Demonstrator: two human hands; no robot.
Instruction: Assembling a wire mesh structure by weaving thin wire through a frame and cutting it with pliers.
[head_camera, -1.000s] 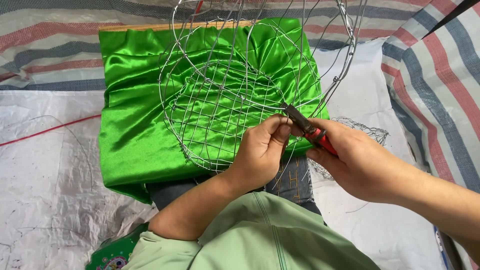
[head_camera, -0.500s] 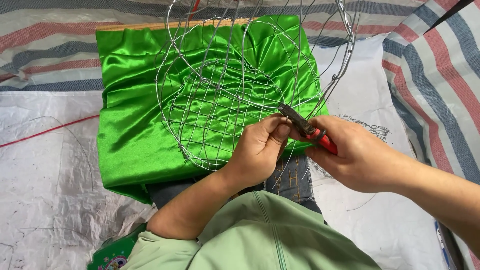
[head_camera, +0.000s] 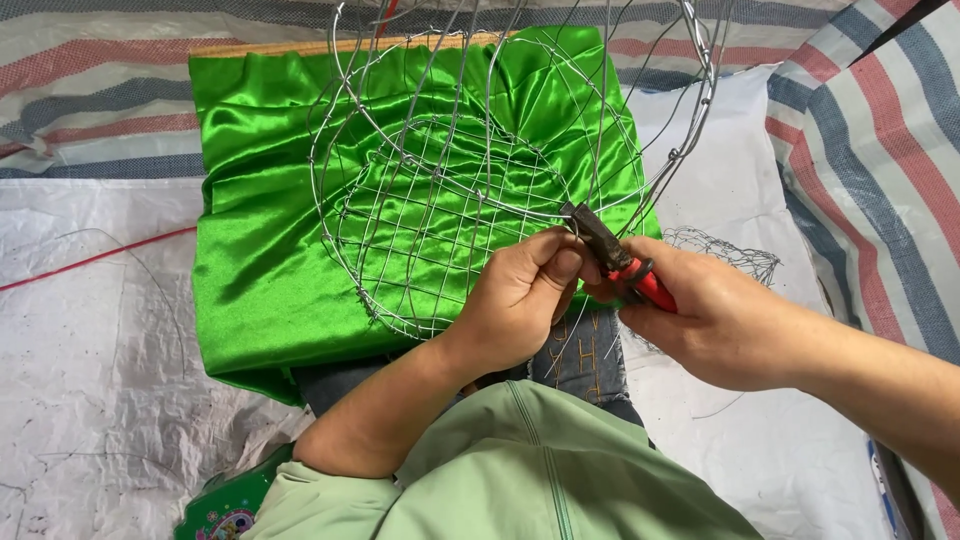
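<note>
The right hand (head_camera: 720, 320) is clenched round red-handled pliers (head_camera: 612, 255), whose dark nose bites a wire at the near rim of the wire basket frame (head_camera: 470, 190). The left hand (head_camera: 520, 295) pinches the same rim just beside them. The frame looks light, springy and prickly at cut ends, best held at its stiffer hoops. It rests on green satin cloth (head_camera: 260, 260).

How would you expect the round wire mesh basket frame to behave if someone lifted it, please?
The round wire mesh basket frame is thin open wire, so probably light for its size. Its hoops hold their curve, suggesting springy stiffness. Its rounded shape may rock or tip on the shiny green satin cloth.
</note>
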